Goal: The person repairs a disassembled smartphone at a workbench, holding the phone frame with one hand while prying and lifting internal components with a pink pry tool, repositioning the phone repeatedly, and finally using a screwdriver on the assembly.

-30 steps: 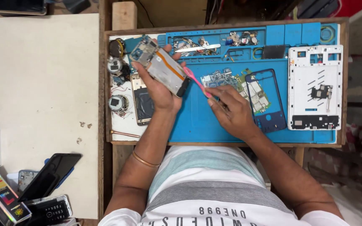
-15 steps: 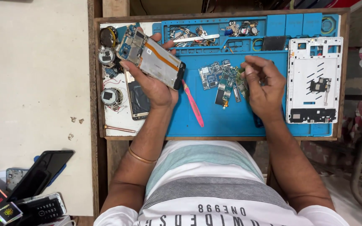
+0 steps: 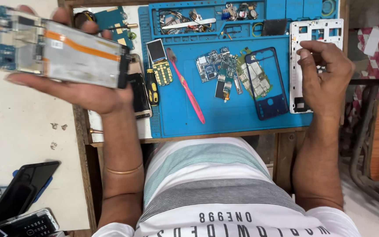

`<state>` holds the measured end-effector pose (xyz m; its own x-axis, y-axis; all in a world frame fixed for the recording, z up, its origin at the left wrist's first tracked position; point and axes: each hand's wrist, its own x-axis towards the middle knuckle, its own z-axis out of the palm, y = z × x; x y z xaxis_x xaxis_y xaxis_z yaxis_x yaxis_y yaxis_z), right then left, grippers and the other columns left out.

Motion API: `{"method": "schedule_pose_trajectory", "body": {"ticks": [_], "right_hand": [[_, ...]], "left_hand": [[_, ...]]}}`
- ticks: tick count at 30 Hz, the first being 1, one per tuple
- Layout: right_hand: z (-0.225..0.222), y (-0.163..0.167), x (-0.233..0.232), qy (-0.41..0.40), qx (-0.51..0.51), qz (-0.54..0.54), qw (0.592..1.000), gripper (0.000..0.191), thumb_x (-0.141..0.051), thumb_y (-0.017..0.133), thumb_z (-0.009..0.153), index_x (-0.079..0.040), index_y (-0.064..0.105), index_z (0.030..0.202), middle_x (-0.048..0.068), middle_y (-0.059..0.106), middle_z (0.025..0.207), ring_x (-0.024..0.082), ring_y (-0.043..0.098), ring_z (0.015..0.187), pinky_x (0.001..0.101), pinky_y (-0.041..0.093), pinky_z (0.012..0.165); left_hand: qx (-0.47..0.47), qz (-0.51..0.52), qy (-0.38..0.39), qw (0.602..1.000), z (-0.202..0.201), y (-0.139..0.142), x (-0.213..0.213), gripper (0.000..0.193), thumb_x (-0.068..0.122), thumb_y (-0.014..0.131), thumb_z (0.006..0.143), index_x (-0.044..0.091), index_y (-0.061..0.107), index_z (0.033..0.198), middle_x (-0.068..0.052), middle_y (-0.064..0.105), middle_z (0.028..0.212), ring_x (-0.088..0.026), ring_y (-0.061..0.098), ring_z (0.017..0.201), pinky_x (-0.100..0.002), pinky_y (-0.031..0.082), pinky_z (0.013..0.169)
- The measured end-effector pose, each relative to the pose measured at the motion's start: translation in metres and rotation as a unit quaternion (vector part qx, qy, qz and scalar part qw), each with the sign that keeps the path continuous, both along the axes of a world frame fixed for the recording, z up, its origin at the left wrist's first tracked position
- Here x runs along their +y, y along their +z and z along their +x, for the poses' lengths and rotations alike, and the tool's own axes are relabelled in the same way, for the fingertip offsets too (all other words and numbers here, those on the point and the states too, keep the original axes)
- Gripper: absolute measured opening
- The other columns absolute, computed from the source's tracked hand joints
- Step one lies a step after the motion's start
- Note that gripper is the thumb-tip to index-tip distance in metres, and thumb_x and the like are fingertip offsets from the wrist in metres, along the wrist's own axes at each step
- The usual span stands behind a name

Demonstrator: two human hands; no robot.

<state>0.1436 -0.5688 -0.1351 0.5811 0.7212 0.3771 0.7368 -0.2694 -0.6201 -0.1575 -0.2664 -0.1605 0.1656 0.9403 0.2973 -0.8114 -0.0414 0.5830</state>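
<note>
Head view: fingers of the left hand [image 3: 82, 90] curl around an opened phone body with a silver back plate, orange strip and blue circuit end [image 3: 62, 50], now lifted clear of the blue silicone repair mat [image 3: 224, 118] and swung out past the desk's left edge, where a second ago it hovered over the mat's upper left corner. The right hand [image 3: 325, 72], fingers loosely bent and empty as far as can be seen, has left the pink plastic pry tool [image 3: 187, 90] lying mid-mat and moved to the white plastic phone frame [image 3: 314, 28] at the right edge. Green circuit boards [image 3: 218, 70] lie between, beside a dark blue phone bezel [image 3: 270, 103].
</note>
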Motion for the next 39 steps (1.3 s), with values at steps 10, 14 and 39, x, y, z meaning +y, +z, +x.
{"method": "schedule_pose_trajectory", "body": {"ticks": [10,14,39], "right_hand": [[0.087,-0.045,-0.089,-0.101,-0.047,-0.045,0.993,0.030,-0.019,0.054,0.118,0.004,0.061,0.135,0.016,0.066,0.120,0.025,0.062,0.109,0.0363,0.050,0.096],[0.101,-0.050,-0.114,-0.129,0.106,-0.129,0.978,0.036,-0.031,0.055,0.123,0.001,0.062,0.137,0.012,0.068,0.121,0.018,0.063,0.109,0.0326,0.049,0.098],[0.077,-0.068,-0.108,-0.116,0.086,-0.038,0.989,0.035,-0.023,0.057,0.117,0.009,0.059,0.130,0.014,0.067,0.116,0.022,0.060,0.105,0.0340,0.048,0.092]], "left_hand": [[0.038,0.050,0.112,0.992,-0.071,-0.009,0.049,0.088,0.079,0.030,0.101,0.009,0.044,0.152,-0.016,0.060,0.140,-0.029,0.066,0.107,-0.043,0.060,0.083],[-0.010,-0.024,0.106,0.994,-0.094,-0.028,0.070,0.086,0.072,0.026,0.101,0.002,0.047,0.145,-0.018,0.061,0.141,-0.030,0.063,0.114,-0.045,0.056,0.092],[0.044,0.029,0.136,0.989,-0.082,-0.039,0.080,0.088,0.078,0.035,0.098,0.006,0.047,0.148,-0.022,0.064,0.136,-0.031,0.069,0.099,-0.046,0.063,0.077]]}}
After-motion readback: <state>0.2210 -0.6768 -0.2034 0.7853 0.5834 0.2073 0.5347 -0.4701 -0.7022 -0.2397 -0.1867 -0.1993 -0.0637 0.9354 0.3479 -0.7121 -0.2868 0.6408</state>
